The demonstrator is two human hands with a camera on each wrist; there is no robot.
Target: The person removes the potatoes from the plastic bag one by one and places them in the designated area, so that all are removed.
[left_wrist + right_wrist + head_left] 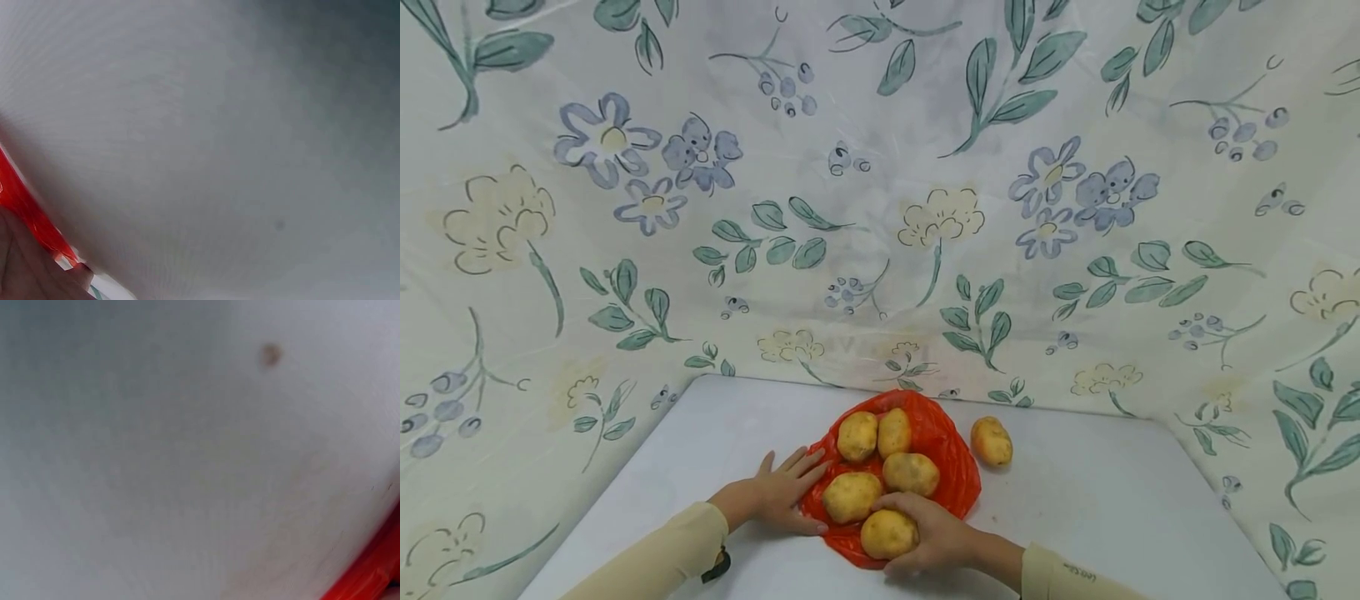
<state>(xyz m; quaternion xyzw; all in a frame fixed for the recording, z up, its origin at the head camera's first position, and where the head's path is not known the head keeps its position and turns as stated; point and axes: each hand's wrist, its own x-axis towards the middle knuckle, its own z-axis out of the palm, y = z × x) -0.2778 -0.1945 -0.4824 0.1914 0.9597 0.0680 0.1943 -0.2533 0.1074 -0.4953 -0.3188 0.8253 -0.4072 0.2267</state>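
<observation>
Several yellow-brown potatoes point(911, 474) lie on a crumpled red plastic bag point(961, 483) in the head view. At the bag's near edge, my right hand point(934, 533) grips one potato point(889, 534), thumb on one side and fingers on the other. My left hand point(787, 492) rests on the bag's left edge with its fingers spread and straight. The left wrist view catches part of that hand point(31, 265) against the red bag point(28, 209). Only a corner of the bag point(369, 575) shows in the right wrist view; the held potato is out of sight there.
A single potato point(992, 442) lies on the white table point(1075, 492), just off the bag's right side. Floral cloth point(865, 275) hangs behind the table and along its sides. A small brown speck point(270, 354) is on the tabletop.
</observation>
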